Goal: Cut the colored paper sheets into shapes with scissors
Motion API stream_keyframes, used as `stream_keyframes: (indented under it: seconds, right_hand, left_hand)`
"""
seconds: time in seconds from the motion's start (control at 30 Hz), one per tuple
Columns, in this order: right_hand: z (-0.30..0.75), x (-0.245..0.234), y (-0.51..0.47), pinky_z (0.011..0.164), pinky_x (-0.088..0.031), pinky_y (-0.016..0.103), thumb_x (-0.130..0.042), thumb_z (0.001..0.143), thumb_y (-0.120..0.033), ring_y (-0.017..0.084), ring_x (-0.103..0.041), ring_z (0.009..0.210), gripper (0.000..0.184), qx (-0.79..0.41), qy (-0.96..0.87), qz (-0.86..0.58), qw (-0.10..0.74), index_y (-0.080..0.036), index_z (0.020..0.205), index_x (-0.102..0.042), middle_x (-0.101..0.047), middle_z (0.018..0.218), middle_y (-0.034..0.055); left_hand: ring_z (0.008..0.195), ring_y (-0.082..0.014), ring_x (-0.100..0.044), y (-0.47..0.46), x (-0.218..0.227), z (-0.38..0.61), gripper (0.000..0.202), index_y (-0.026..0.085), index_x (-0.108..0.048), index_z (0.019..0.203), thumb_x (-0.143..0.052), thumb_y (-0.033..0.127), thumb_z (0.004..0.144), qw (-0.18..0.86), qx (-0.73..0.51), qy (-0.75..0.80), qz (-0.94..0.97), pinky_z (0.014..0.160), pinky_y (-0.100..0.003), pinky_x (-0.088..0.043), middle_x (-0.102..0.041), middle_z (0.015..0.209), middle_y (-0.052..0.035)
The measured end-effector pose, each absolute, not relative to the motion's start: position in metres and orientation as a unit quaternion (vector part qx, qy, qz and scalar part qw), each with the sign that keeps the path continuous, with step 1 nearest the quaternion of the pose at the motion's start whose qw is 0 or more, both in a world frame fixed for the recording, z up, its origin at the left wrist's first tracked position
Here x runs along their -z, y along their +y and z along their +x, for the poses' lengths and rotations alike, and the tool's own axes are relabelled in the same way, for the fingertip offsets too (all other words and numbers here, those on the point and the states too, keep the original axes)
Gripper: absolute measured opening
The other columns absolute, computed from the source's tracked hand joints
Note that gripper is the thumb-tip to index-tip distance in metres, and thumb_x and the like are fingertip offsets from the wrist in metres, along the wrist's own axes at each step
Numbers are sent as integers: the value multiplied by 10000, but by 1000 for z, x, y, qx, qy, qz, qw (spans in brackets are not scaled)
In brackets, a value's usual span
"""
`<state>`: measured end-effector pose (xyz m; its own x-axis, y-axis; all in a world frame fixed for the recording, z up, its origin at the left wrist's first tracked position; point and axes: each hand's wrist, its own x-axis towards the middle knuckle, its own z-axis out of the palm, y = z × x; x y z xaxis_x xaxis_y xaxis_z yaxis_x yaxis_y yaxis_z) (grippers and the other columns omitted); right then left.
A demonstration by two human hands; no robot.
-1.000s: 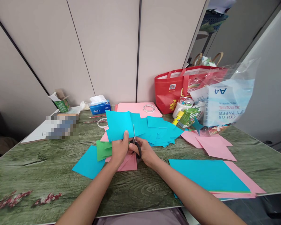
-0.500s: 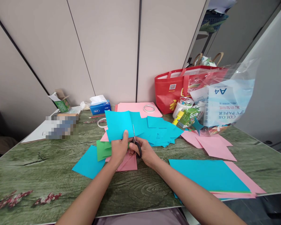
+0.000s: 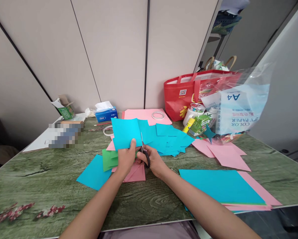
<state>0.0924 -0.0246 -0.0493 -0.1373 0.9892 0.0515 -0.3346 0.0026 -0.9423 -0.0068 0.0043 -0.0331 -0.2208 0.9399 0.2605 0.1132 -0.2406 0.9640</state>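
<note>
Now, left hand [image 3: 125,159]: clamped on the lower edge of a blue sheet [image 3: 124,132]; thumb on top, fingers underneath
Right hand [image 3: 155,162]: closed through the black handles of the scissors [image 3: 145,155]; blades pointing up and away, set against the right edge of the blue sheet; blade gap too small to tell
Hands, relation: side by side, touching or nearly so, above the middle of the worktop [image 3: 51,172]
Blue sheet, place: lifted off the worktop, tilted away, in front of a heap of blue offcuts [image 3: 169,139]
Beneath the hands: green paper [image 3: 109,158] to the left; pink paper [image 3: 136,173] directly below; a blue square [image 3: 94,173] lying flat further left
Near right: a stack of large sheets [image 3: 221,186], blue on top, pink edges showing, reaching the worktop's edge
Beyond the stack: pink pieces [image 3: 226,154], loose and overlapping
Far right: a red bag [image 3: 181,96] standing upright; a clear pack of colour paper [image 3: 238,109] leaning just beside it; a white jar [image 3: 195,111] in front
Back centre: a pink sheet [image 3: 144,116] with a tape ring [image 3: 158,115] lying on it
Back left: a blue tissue box [image 3: 106,113]; an opened green carton [image 3: 65,111] well apart from it
</note>
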Motion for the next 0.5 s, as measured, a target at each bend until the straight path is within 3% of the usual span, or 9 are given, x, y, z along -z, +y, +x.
stream_keyframes:
  seconds: [0.23,0.5]
  right_hand:
    - [92,51,-24,479,-359,243,-740,537,-454,106,-467,460,421,-600,-448,-369,551,-177,736,-493,-531,499,-43]
    - [92,49,-25,468,-368,242,-724,552,-472,102,-464,451,425,-599,-452,-367,550,-161,753,-515,-520,481,-47]
  left_hand:
    - [900,-218,-601,5,34,-7,274,157,-613,859,-566,368,690,328,-606,501,523,856,-344,-432,-666,958,-94]
    - [737,-200,-602,3,30,-7,218,165,-596,756,-556,366,684,328,-594,519,520,739,-317,-455,-668,772,-53]
